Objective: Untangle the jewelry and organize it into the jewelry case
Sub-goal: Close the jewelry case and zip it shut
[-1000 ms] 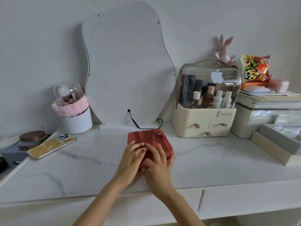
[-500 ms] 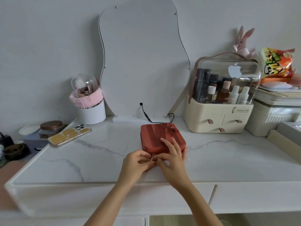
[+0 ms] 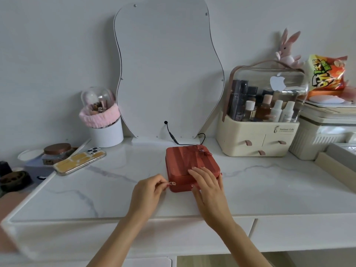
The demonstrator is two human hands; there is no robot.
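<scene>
Jewelry case (image 3: pixel 189 165), closed and squarish, is laid flat mid-desk (image 3: pixel 269 189), bow corner turned toward the mirror (image 3: pixel 167 70). Its zipper pull (image 3: pixel 172 183) is pinched by the left hand (image 3: pixel 147 194); the lid is pressed under the right hand (image 3: pixel 209 186), fingers straight.

- We've got a plain pale grey wall (image 3: pixel 48 45) behind everything, evenly lit with soft light, no hard shadows.
- Our surface is a white marble-look vanity top (image 3: pixel 96 193) with faint grey veining, and white drawer fronts (image 3: pixel 298 234) run along its front edge.
- A wavy-edged mirror (image 3: pixel 165 70) leans upright against the wall, a black cable (image 3: pixel 171 134) plugged in near its base.
- Bottom edge, we can see a strip of light wood floor (image 3: pixel 202 261).
</scene>
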